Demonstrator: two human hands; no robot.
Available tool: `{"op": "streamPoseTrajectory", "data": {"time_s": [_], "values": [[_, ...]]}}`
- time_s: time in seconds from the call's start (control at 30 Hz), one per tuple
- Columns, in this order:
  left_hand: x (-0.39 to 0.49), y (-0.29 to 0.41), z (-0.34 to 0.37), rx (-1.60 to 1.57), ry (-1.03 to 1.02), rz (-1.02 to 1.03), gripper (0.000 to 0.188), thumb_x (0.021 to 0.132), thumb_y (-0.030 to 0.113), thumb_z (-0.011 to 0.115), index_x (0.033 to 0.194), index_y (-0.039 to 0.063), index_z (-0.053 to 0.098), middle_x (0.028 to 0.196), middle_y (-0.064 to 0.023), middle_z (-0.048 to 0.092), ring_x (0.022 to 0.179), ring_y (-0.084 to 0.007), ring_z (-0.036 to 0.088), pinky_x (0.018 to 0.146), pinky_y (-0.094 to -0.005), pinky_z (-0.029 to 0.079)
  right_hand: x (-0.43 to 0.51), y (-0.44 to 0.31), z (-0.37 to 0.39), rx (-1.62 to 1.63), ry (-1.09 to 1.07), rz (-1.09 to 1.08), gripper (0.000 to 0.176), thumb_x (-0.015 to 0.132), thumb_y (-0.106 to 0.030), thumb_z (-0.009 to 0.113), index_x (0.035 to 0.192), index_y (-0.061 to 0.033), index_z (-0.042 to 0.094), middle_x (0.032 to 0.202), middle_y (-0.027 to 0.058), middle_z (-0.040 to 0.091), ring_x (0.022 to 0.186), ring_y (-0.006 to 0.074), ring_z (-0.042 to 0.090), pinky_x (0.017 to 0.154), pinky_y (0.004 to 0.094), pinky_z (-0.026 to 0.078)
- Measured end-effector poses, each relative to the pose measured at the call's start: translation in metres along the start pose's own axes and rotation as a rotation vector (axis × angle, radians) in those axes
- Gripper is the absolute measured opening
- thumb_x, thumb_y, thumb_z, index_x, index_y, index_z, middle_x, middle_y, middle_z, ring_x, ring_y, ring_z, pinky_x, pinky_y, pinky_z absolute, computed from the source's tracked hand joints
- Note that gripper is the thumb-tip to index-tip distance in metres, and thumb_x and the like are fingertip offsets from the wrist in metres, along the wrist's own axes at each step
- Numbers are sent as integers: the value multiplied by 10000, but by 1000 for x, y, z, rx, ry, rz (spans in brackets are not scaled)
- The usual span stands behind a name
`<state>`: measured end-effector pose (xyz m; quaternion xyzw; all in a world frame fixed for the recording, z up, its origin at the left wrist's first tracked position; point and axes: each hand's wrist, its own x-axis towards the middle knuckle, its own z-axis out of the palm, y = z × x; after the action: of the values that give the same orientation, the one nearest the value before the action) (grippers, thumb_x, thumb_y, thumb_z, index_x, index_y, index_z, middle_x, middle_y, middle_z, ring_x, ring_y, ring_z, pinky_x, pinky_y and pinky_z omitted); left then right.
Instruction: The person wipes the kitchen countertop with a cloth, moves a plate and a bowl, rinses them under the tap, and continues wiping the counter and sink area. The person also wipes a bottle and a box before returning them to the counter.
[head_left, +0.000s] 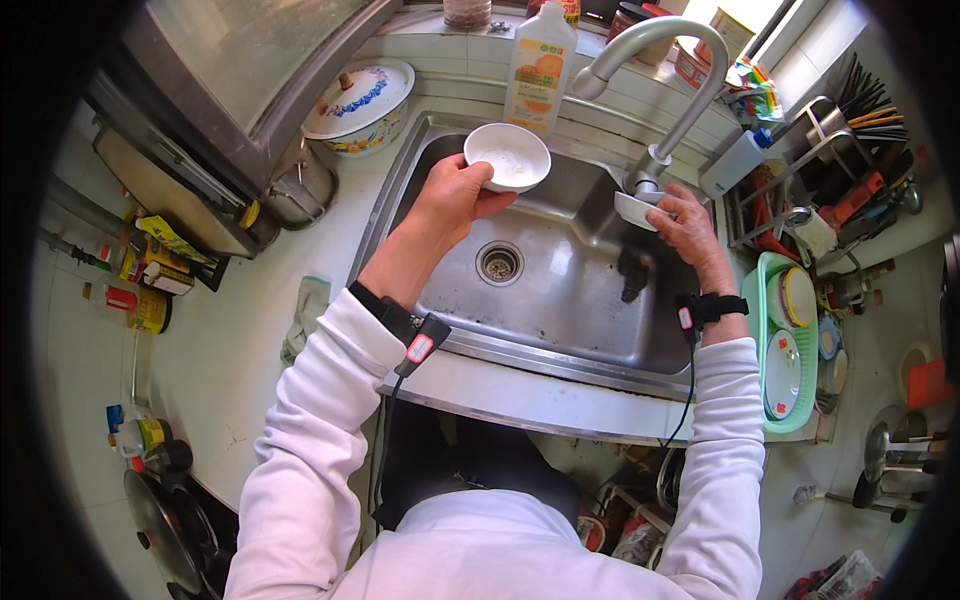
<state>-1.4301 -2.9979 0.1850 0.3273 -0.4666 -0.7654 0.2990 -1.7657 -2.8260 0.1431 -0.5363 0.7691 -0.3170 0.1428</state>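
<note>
Between the thumb and fingers of my left hand (461, 195) is a white bowl (513, 159), its open side up, with some whitish matter or glare inside. It is over the back left part of the stainless steel sink (450, 277). At the base of the grey gooseneck faucet (697, 112), my right hand (684, 225) holds a small white dish-like piece (634, 211), tilted; its exact kind cannot be told. Fingers of that hand are close to the faucet's lever, and contact cannot be made out. A dark wet clump (634, 275) lies in the sink, right of the drain strainer (499, 263).
Behind the sink stands a white bottle with an orange label (536, 75). A lidded enamel pot (360, 105) is at back left, and a grey cloth (306, 319) lies left of the sink. On the right are a utensil rack (810, 165) and a green dish basket (750, 281).
</note>
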Motion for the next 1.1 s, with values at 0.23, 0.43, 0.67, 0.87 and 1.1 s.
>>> {"op": "streamPoseTrajectory", "data": {"time_s": [0.23, 0.43, 0.67, 0.87, 1.1], "values": [[9, -4, 17, -31, -14, -29, 335, 897, 58, 534, 1200, -82, 566, 1170, -163, 626, 1065, -262, 665, 924, -394, 608, -5, -4, 3, -168, 33, -54, 254, 852, -251, 748, 924, -9, 727, 1406, 234, 540, 1018, 298, 677, 801, 364, 565], [20, -12, 11, 67, -10, -20, 295, 873, 55, 543, 1136, -55, 621, 1117, -148, 661, 1017, -249, 681, 841, -398, 622, -28, -40, 4, -253, 109, -103, 243, 830, -270, 763, 931, -50, 742, 1332, 228, 588, 1099, 389, 649, 915, 422, 533], [29, -51, -5, 858, 365, 235, 259, 790, 89, 666, 1044, 37, 671, 987, -196, 710, 869, -347, 703, 798, -428, 572, -71, -78, 33, -292, 136, -146, 215, 838, -264, 751, 867, -56, 709, 996, 148, 677, 894, 371, 669, 774, 456, 540], [24, -67, -10, 894, 423, 440, 216, 780, 41, 657, 995, 22, 659, 980, -182, 714, 870, -342, 708, 727, -429, 580, -64, -97, 77, -29, 102, 105, 232, 870, -271, 729, 902, -43, 698, 843, 182, 672, 842, 392, 662, 747, 461, 529], [30, -75, -26, 360, 283, -69, 325, 830, -7, 585, 1144, -8, 669, 1061, -134, 695, 868, -266, 721, 579, -380, 631, -64, -128, 87, -170, 321, -224, 181, 833, -222, 766, 896, -73, 685, 898, 144, 652, 815, 359, 657, 721, 445, 534]]}}
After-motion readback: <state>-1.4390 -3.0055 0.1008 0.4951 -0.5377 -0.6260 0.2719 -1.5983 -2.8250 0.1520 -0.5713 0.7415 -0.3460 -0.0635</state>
